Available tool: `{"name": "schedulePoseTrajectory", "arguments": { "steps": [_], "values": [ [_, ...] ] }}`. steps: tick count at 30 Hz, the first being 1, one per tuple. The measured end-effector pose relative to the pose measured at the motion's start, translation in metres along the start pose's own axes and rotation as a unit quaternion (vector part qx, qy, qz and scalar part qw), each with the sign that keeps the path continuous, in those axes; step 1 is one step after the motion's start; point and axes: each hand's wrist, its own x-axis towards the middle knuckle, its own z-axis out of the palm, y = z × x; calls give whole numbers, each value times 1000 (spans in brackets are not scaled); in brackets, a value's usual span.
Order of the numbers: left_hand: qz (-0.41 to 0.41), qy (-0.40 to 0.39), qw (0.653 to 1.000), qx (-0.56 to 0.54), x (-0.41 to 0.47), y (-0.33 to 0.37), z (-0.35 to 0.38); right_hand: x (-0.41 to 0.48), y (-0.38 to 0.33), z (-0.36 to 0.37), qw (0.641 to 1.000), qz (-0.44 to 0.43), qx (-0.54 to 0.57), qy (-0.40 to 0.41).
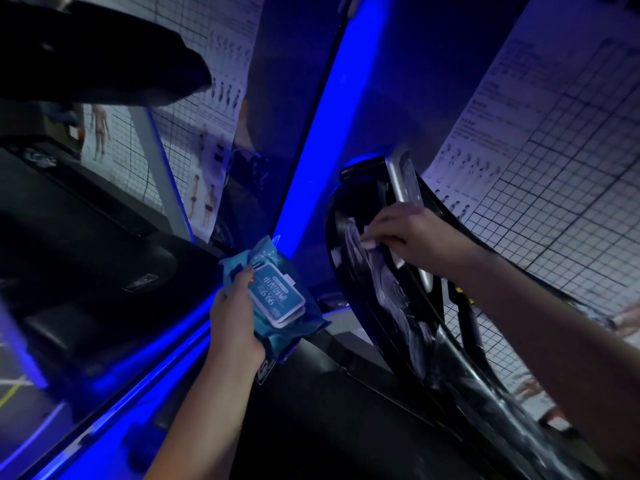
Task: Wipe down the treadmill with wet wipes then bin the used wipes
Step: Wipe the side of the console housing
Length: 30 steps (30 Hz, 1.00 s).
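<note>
Lighting is dim and blue, and much of the frame reads as black shapes. Treadmill (377, 299): only the upper black part w/ a silver bar (397, 183) is legible, covered in wrinkled clear film; the lower end is cut off at the bottom-right edge. Right hand (414, 233): fingers (382, 233) curled and clamped on a white wipe (367, 244), pressing it against the treadmill's black frame. Most of the wipe is hidden under the hand; 2 small white bits show. Left hand (235, 317): grips a blue pack of wipes (277, 294) approx. mid-frame, left of the treadmill's black frame. Its thumb lies on top and the other fingers are hidden behind the pack. Pack label print is too blurred to read. Count: 2 hands, 1 wipe in use, 1 pack, at least 2 wall charts (561, 161) w/ grids and small figures (text illegible), 1 blue light strip (322, 140). Dark object top-left (104, 53): not identifiable.
</note>
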Motion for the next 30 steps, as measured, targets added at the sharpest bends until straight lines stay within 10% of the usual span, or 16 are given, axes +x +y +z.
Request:
{"name": "schedulePoseTrajectory", "arguments": {
  "steps": [30],
  "values": [
    [-17, -8, 1000, 16, -10, -11, 11, -42, -10, 30, 996, 15, 59, 65]
  ]
}}
